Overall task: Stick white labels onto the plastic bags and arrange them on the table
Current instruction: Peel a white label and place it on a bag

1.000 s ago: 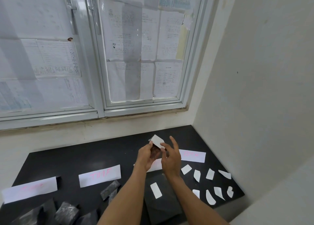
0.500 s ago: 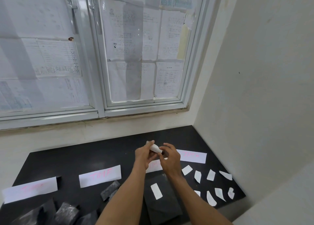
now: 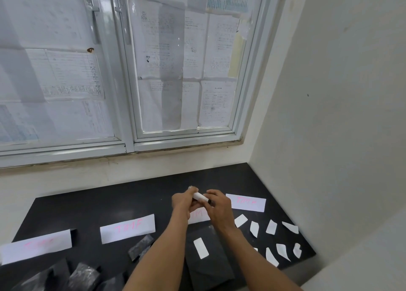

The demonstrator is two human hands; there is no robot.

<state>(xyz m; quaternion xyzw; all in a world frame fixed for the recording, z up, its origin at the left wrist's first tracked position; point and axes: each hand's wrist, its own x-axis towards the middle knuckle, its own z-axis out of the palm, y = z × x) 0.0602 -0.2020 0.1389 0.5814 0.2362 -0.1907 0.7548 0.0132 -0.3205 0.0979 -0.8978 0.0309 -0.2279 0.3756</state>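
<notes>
Both hands are up above the black tabletop (image 3: 92,209), close together. The left hand (image 3: 183,202) and the right hand (image 3: 217,209) are each curled around a small white rolled-up label piece (image 3: 200,196), and something dark peeks out at its right end, but I cannot tell what it is. Right under the arms lies a flat black plastic bag (image 3: 211,266) with one white sticker label (image 3: 201,248) on it. At about 3 o'clock from that bag, many loose white paper labels (image 3: 271,227) lie spread out in two rows. Long white paper strips with pink writing (image 3: 127,228) lie in a line across the tabletop; the hands hide part of one strip. At 9 o'clock from the bag, more crinkly black bags (image 3: 84,276) sit in a pile near the front edge. Behind it all is a window covered with paper sheets (image 3: 171,71).
</notes>
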